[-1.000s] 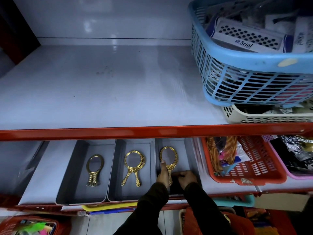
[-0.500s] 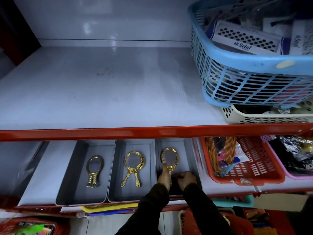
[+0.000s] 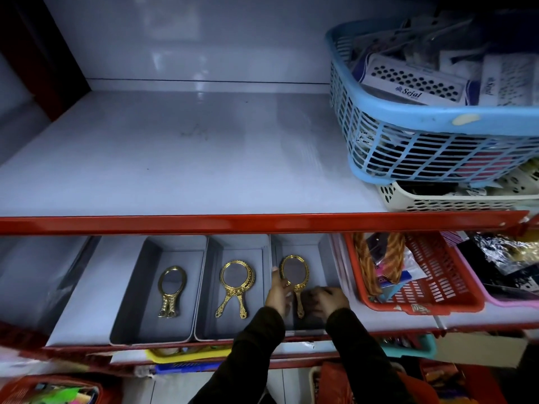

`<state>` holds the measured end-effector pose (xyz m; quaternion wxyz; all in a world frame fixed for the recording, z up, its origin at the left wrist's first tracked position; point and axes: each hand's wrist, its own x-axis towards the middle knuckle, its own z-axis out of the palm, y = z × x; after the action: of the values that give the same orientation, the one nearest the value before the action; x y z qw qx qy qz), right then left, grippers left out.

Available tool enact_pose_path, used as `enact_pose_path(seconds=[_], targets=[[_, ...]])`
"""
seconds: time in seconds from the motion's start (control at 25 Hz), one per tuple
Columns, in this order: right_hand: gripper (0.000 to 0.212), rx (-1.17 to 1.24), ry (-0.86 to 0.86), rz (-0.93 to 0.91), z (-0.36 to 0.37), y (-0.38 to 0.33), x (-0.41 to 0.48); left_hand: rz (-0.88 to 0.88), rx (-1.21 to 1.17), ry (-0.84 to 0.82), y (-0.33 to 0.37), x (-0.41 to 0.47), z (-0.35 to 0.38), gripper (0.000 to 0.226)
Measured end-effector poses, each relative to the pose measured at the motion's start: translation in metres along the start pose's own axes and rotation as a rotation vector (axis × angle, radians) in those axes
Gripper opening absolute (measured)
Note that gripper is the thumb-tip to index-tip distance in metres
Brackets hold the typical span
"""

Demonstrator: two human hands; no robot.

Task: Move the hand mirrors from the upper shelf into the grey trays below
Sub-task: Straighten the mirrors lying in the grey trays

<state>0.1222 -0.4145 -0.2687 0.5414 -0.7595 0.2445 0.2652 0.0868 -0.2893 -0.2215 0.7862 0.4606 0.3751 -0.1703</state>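
Three grey trays stand side by side on the lower shelf. The left tray (image 3: 131, 316) holds gold oval hand mirrors (image 3: 171, 290), stacked. The middle tray (image 3: 207, 310) holds gold round hand mirrors (image 3: 235, 285), stacked with handles splayed. In the right tray (image 3: 323, 258) lies a gold oval mirror (image 3: 294, 277). My left hand (image 3: 278, 294) touches its left rim and neck. My right hand (image 3: 326, 300) rests in the tray just right of the handle, fingers curled down. The upper shelf (image 3: 175, 158) shows no mirrors.
A blue basket (image 3: 408, 135) of packets sits on a cream basket (image 3: 437, 199) at the upper shelf's right. A red basket (image 3: 423, 287) and a pink tray (image 3: 490, 295) stand right of the grey trays. The shelf's red front edge (image 3: 262, 223) overhangs the trays.
The right tray's mirror has shifted slightly; my left hand moved from the handle up along the rim. My right hand stays near the handle.
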Motion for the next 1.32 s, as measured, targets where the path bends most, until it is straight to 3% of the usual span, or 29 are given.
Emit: enact_pose_path(seconds=[0.2, 0.32, 0.44, 0.56, 0.64, 0.88, 1.16, 1.32], targets=[[0.026, 0.261, -0.119, -0.008, 0.019, -0.034, -0.041, 0.130, -0.070, -0.042, 0.019, -0.012, -0.037, 0.078], [0.031, 0.337, -0.249, -0.002, 0.047, -0.045, -0.050, 0.203, -0.139, 0.095, 0.031, -0.003, -0.070, 0.067], [0.039, 0.326, -0.309, 0.040, 0.082, -0.050, -0.054, 0.230, -0.130, 0.264, 0.040, 0.003, -0.095, 0.073], [0.061, 0.214, -0.290, 0.086, 0.119, -0.045, -0.048, 0.179, -0.145, 0.241, 0.039, 0.022, -0.114, 0.103], [0.073, 0.150, -0.292, 0.113, 0.134, -0.043, -0.048, 0.137, -0.157, 0.241, 0.039, 0.024, -0.118, 0.092], [0.049, 0.125, -0.269, 0.151, 0.152, -0.028, -0.054, 0.076, -0.085, 0.276, 0.028, 0.004, -0.120, 0.074], [0.042, 0.190, -0.277, 0.176, 0.156, -0.018, -0.051, 0.034, -0.075, 0.228, 0.023, 0.000, -0.117, 0.074], [0.027, 0.209, -0.307, 0.199, 0.154, -0.019, -0.051, 0.034, -0.078, 0.208, 0.018, 0.004, -0.120, 0.077]])
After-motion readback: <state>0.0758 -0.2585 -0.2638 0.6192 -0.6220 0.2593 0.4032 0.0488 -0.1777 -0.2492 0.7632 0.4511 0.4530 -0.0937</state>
